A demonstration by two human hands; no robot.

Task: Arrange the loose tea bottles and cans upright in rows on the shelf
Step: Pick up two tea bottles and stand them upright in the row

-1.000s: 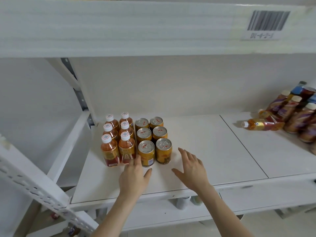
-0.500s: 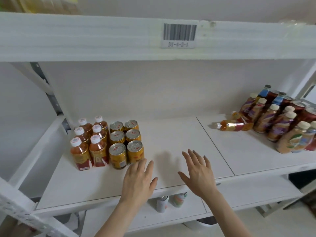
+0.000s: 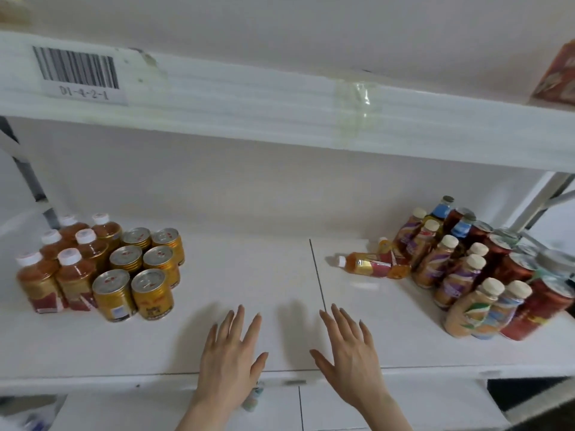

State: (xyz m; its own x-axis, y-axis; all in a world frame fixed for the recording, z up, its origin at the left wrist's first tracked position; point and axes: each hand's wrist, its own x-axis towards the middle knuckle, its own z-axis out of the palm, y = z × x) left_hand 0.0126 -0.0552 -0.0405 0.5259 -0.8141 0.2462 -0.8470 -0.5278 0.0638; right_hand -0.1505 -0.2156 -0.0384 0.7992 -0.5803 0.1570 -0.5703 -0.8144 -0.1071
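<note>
On the white shelf [image 3: 249, 275], at the left, several tea bottles [image 3: 74, 269] with white caps stand upright in rows beside several gold cans [image 3: 141, 269]. One tea bottle [image 3: 367, 264] lies on its side right of the shelf seam, cap pointing left, with a second bottle [image 3: 389, 248] tipped behind it. My left hand [image 3: 231, 349] and my right hand [image 3: 350, 346] hover palm down over the front middle of the shelf. Their fingers are spread and they hold nothing.
At the right, several milk-tea bottles [image 3: 457, 275], red cans [image 3: 535, 309] and blue-labelled bottles [image 3: 441, 211] stand crowded. An upper shelf board [image 3: 280, 113] with a barcode label [image 3: 77, 73] hangs above. A red box [image 3: 557, 76] sits on it. A lower shelf [image 3: 342, 405] is visible below.
The view has swung right, so the arranged group sits further left and the right-hand cluster shows fully. Both hands have drifted right, away from the gold cans, still holding nothing.
</note>
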